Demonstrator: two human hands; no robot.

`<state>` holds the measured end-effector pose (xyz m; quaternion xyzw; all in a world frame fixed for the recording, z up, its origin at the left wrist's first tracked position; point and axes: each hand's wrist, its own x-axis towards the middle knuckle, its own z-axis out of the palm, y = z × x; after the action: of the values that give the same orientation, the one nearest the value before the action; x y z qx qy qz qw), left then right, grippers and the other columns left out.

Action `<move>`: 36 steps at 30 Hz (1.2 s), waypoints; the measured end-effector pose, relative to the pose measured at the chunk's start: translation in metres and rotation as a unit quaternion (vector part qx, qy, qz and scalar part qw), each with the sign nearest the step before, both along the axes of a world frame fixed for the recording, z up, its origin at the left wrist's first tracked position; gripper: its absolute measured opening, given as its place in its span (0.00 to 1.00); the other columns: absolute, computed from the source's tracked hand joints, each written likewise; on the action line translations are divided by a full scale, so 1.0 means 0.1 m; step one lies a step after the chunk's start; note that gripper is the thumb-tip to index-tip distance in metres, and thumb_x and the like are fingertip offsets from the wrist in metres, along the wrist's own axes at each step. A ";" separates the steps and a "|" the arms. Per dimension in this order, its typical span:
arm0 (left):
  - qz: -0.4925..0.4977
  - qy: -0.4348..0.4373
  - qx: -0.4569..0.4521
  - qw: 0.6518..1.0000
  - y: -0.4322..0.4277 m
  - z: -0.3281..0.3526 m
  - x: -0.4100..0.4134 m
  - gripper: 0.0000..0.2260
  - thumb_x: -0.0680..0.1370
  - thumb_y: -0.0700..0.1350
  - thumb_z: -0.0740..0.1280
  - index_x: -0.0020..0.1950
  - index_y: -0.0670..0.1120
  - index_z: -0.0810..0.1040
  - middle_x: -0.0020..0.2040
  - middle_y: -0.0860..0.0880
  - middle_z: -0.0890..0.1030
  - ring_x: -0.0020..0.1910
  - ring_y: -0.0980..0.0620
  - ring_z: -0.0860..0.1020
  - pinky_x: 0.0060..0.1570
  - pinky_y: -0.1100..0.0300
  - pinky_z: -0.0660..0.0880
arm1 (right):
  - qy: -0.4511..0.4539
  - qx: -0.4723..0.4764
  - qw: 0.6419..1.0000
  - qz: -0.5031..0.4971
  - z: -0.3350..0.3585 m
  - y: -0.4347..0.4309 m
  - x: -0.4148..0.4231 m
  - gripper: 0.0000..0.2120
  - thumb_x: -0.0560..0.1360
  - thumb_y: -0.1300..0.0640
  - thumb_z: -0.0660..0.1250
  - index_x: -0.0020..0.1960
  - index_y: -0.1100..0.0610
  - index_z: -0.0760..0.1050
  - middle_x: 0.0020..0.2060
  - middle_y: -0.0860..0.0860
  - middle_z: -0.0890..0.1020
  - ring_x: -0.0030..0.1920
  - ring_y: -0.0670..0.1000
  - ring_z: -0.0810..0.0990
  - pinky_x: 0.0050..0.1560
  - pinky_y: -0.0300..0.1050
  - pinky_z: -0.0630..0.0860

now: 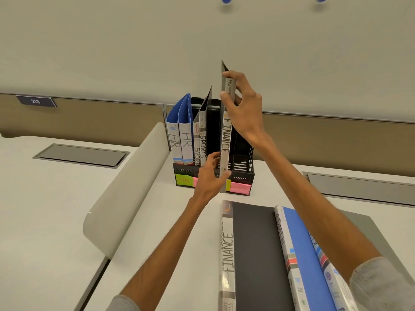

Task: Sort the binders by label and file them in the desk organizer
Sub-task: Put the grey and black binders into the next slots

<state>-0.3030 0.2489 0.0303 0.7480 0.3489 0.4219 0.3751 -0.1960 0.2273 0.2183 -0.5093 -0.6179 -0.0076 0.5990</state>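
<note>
Right hand grips FINANCE binder | left hand pinches bottom | organizer labels half-hidden

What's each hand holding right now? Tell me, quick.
Left hand: grips the lower end of the upright FINANCE binder.
Right hand: grips that binder near its top.

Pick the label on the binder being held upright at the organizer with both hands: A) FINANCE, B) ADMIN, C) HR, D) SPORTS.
A: the held binder, gripped near its top by the right hand and at its foot by the left hand, reads FINANCE down its spine.
</note>
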 end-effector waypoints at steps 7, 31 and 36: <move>-0.019 0.125 -0.047 0.991 0.14 -0.44 -0.10 0.23 0.79 0.45 0.66 0.73 0.50 0.64 0.70 0.50 0.74 0.69 0.50 0.71 0.68 0.50 0.68 | 0.001 0.004 1.000 -0.026 0.02 0.21 0.13 0.18 0.79 0.58 0.65 0.67 0.54 0.69 0.47 0.53 0.81 0.40 0.47 0.82 0.41 0.30 0.79; 0.183 0.333 0.054 0.924 0.70 -0.42 0.33 0.20 0.83 0.57 0.54 0.50 0.44 0.78 0.46 0.45 0.82 0.44 0.45 0.80 0.40 0.54 0.71 | 0.015 0.015 0.994 -0.109 -0.03 0.92 0.40 0.16 0.78 0.62 0.65 0.66 0.57 0.70 0.38 0.59 0.81 0.33 0.54 0.80 0.39 0.42 0.81; 0.220 0.329 0.035 0.918 0.75 -0.44 0.39 0.17 0.82 0.54 0.58 0.51 0.45 0.81 0.47 0.46 0.83 0.46 0.45 0.81 0.43 0.53 0.74 | 0.017 0.027 0.995 -0.095 -0.26 0.97 0.34 0.15 0.79 0.63 0.65 0.64 0.60 0.70 0.29 0.45 0.72 0.26 0.40 0.72 0.29 0.27 0.69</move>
<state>-0.2643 0.3244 -0.0140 0.7618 0.5932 0.2356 0.1105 -0.1619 0.3248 0.1923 -0.5492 -0.5560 -0.0727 0.6196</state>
